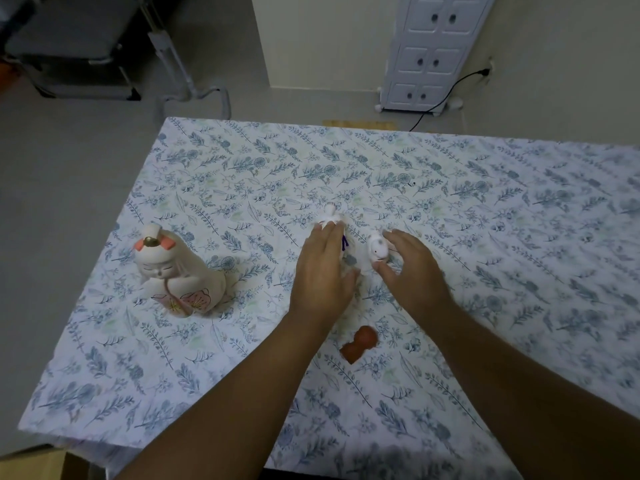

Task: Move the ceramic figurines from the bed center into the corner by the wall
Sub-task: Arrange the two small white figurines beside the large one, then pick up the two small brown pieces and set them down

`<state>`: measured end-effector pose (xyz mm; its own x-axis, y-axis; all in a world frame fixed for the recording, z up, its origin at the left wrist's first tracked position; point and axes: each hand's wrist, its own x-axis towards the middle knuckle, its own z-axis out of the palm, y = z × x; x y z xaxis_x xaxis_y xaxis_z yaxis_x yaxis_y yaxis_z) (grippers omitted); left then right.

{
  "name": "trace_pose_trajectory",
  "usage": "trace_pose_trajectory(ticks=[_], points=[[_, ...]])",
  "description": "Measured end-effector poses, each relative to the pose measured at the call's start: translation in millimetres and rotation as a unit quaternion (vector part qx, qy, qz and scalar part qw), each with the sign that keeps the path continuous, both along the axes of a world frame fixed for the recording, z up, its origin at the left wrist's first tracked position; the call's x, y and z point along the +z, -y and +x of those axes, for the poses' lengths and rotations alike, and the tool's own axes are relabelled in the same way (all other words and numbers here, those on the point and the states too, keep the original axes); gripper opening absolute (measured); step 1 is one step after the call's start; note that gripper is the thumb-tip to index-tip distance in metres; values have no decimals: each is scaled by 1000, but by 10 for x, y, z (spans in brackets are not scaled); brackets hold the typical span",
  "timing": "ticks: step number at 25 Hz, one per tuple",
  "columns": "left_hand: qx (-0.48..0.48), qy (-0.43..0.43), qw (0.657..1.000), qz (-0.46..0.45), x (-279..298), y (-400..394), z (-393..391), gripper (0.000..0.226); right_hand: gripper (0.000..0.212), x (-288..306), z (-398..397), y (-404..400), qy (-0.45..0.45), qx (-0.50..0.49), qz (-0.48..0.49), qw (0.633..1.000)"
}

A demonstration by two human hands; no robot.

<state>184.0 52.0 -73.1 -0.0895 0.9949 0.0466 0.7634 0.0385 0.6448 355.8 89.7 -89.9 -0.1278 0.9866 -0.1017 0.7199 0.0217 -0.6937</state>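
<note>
the left hand lay over a small white figurine in the middle of the bed, fingers curled down on its far side and thumb on the near side, so the grip was closing on it; i could not tell if it was already firm. the right hand was cupped around a second white figurine, thumb below and fingers behind it, open and only touching or almost touching. the two pieces stood just beside each other, which is probably why both hands worked together, one for each.

a small brown figurine lay on its side between the forearms, nearer to the person. a large kneeling doll figurine stood upright, well apart to the left, near the bed edge. in my judgement nothing had reached the corner by the wall yet. the ceramic is smooth and the bed is soft, so pieces set down there may tip.
</note>
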Motion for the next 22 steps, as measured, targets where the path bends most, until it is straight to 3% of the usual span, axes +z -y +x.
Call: trace_pose_trajectory(ticks=[3,6,9,12,16,22], points=[[-33,11,999,-3,18,383,107,70,53,68,241,310,46,-15,9,999],[-50,17,997,-54,-68,721,207,64,51,23,585,695,134,-16,5,991],[-68,13,991,-113,-203,893,285,61,54,-99,903,1038,166,-36,-27,985],[-56,9,987,-149,-319,946,389,55,62,-231,1070,1226,152,-69,-63,984],[-42,1,990,-132,-403,964,447,27,59,-286,1144,1257,80,-114,-56,989],[-25,67,989,-128,-401,988,383,33,53,-199,1065,1180,18,-74,-49,996]])
